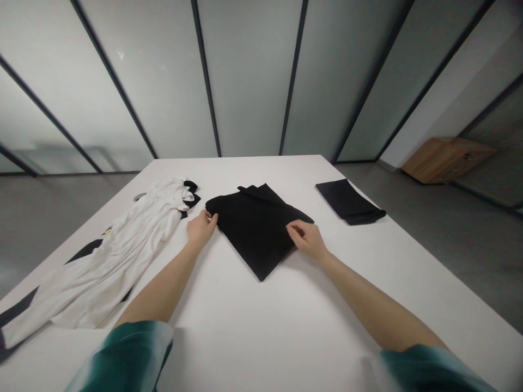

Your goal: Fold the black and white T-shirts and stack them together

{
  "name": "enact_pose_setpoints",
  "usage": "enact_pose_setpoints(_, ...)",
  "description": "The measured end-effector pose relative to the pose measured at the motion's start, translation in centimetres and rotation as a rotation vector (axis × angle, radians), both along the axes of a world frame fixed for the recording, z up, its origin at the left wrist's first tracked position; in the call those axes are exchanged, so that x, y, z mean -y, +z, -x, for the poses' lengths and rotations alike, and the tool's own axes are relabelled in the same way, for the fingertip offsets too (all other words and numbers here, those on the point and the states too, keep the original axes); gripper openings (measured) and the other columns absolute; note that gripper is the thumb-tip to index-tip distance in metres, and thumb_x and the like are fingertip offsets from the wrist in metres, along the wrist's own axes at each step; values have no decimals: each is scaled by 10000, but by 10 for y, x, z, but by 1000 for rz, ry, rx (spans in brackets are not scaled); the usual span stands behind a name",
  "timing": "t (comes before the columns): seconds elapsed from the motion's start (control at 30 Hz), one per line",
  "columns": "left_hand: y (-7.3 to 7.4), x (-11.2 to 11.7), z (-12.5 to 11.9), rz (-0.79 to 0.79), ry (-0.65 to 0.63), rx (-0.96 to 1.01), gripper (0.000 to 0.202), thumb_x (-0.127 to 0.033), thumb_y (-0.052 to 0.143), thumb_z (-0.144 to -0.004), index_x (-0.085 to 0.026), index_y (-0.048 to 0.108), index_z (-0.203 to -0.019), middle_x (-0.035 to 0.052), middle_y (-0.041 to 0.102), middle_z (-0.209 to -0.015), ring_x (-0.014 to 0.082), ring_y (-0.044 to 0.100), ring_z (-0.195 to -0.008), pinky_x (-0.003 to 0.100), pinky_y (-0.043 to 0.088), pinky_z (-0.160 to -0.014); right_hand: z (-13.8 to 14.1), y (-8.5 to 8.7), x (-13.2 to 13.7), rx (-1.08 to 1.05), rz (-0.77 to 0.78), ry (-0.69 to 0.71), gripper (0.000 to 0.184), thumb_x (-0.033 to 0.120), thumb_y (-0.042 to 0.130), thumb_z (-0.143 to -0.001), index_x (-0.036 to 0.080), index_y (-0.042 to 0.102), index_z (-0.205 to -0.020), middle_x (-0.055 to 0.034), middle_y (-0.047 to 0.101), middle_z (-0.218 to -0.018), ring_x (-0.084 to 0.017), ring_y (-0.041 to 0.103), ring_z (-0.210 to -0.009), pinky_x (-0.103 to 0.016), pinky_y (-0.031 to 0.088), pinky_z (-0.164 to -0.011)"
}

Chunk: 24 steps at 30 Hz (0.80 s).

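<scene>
A black folded garment lies in the middle of the white table, turned so that one corner points toward me. Its far side is uneven, with a flap of cloth sticking up; what kind of garment it is I cannot tell. My left hand pinches the left corner between thumb and fingers. At the right edge, my right hand has its fingers curled closed on the cloth, with the thumb and fingertips together.
White garments with black parts lie in a loose heap along the table's left side. A neatly folded black cloth rests near the right edge of the white table. Frosted glass panels stand behind; a wooden cabinet is at right.
</scene>
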<state>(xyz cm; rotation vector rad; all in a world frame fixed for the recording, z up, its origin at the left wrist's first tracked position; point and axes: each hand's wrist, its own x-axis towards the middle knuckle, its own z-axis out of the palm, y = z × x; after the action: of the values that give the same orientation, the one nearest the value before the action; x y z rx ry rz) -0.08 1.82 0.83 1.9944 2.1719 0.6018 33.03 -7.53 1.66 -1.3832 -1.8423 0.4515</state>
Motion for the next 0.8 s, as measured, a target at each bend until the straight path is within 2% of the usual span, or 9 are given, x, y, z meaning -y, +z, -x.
enact_pose_setpoints(0.1,-2,5,-4,28,-154,33,410,-506,464,-907,-198,613,-1133,98,729,-990,285,669,-1022,402,473,-917,-7,-9,-8,115,-242,-267,305,368,492,-874,183,685,-1021,-133,701,-1042,-274,626,-996,-432,470,-919)
enact_pose_setpoints(0.2,-7,10,-10,-48,-353,29,561,-488,513,-883,-165,511,-1343,129,659,-1262,278,596,-1197,396,419,-1036,-17,-20,-17,215,-160,-357,430,371,537,-855,166,625,-1223,-167,625,-1278,-320,548,-1192,-493,416,-1015)
enact_pose_setpoints(0.3,-12,11,-15,-42,-416,-29,686,-482,540,-868,-152,405,-1453,150,563,-1408,307,503,-1312,438,339,-1116,-20,-24,-18,254,16,-304,406,362,542,-863,176,632,-1212,-138,687,-1173,-290,619,-1076,-439,464,-951)
enact_pose_setpoints(0.4,-11,9,-14,-18,-307,-70,710,-457,547,-869,-131,369,-1475,172,548,-1418,325,502,-1307,445,341,-1106,-14,-20,-11,192,73,-202,308,386,518,-881,197,670,-1072,-92,733,-995,-243,668,-903,-355,499,-819)
enact_pose_setpoints(0.5,-5,8,-11,-31,-141,-75,633,-430,526,-885,-131,416,-1432,172,622,-1313,340,541,-1251,450,389,-1041,-7,-13,-3,125,75,-38,276,419,488,-891,208,666,-884,-40,711,-772,-198,646,-702,-305,473,-685)
enact_pose_setpoints(0.57,-1,8,-9,3,-91,-44,560,-450,498,-900,-139,481,-1366,146,702,-1132,343,593,-1167,462,415,-994,-6,-11,-1,92,65,-14,301,442,476,-890,208,638,-792,-15,657,-652,-174,596,-598,-289,432,-617)
enact_pose_setpoints(0.67,0,9,-8,68,-170,29,569,-498,488,-896,-135,504,-1335,92,716,-898,318,659,-997,453,454,-929,-10,-12,-4,34,36,-122,328,474,468,-878,212,603,-734,-1,593,-572,-160,533,-533,-286,383,-567)
enact_pose_setpoints(0.73,-3,11,-9,26,-287,77,607,-475,528,-870,-139,473,-1373,88,702,-939,293,657,-969,431,473,-914,-14,-14,-8,-16,50,-171,298,471,486,-855,212,601,-764,-4,602,-596,-163,538,-552,-288,390,-577)
enact_pose_setpoints(0.8,-7,13,-11,-51,-411,147,619,-411,557,-845,-154,452,-1397,104,674,-1080,268,638,-1005,406,484,-928,-16,-17,-11,-57,93,-159,264,455,523,-820,207,608,-844,-11,633,-663,-170,563,-598,-291,415,-610)
